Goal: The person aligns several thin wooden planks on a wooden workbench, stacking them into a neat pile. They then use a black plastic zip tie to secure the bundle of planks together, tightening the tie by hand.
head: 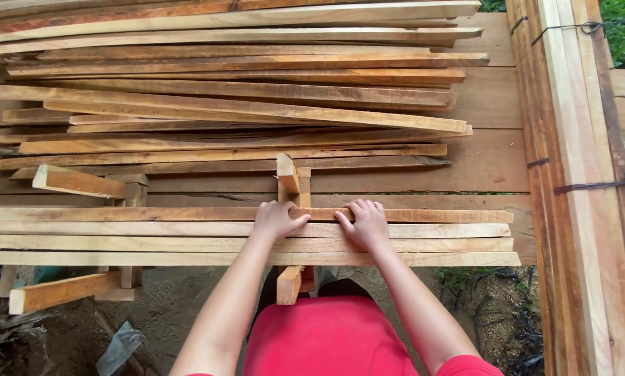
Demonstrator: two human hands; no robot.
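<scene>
Two hands rest on a row of four long wooden slats (410,237) that lie flat, side by side, across the picture. The left hand (276,219) lies palm down with its fingers bent over the far edge of the farthest slat (431,215), which is the reddest one. The right hand (365,223) lies just beside it, also palm down, with its fingers curled on that same slat. Neither hand is closed around anything; they press on top of the wood.

The four slats sit on two short wooden supports. One support (289,182) pokes out between the hands, and the other support (75,182) is far to the left.

Behind the slats lies a big loose pile of slats (236,104), too many and too mixed up to count well. They lie on wide brown boards (487,160).

On the right, a tall bundle of planks (577,209) runs up and down, tied with dark wire in at least two places. The person wears a red shirt (326,334).
</scene>
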